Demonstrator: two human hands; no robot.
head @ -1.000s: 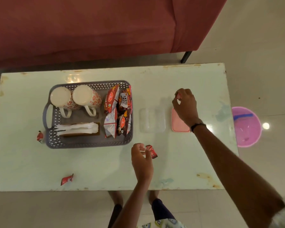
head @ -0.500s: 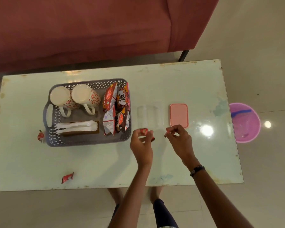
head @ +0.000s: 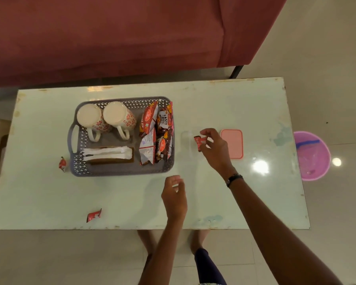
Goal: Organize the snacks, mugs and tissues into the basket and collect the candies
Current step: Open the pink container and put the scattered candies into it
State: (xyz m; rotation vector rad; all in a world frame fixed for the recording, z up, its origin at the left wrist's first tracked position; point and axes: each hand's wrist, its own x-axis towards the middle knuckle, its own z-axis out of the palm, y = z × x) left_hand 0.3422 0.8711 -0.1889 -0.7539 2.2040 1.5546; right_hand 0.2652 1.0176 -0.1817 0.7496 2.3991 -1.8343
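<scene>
The table point(head: 245, 103) under both hands is pale and glossy, mirroring a lamp just right of the right wrist, with chipped, rust-stained edges. The candy point(head: 199, 141) pinched in the right hand point(head: 216, 149) has a shiny red foil-like wrapper; below it sits a clear plastic box point(head: 186, 145), and behind that hand a matt pink plastic lid point(head: 233, 144). Left of the hands, a perforated grey plastic basket point(head: 121, 171) holds glazed patterned mugs point(head: 119, 117), glossy snack packets point(head: 156, 132) and soft white tissues point(head: 109, 154).

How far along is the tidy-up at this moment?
Done: two white floral mugs, the tissues and the snack packets sit in the grey plastic basket. In hand: the right hand pinches a red candy. Left: two red candies on the table.
</scene>
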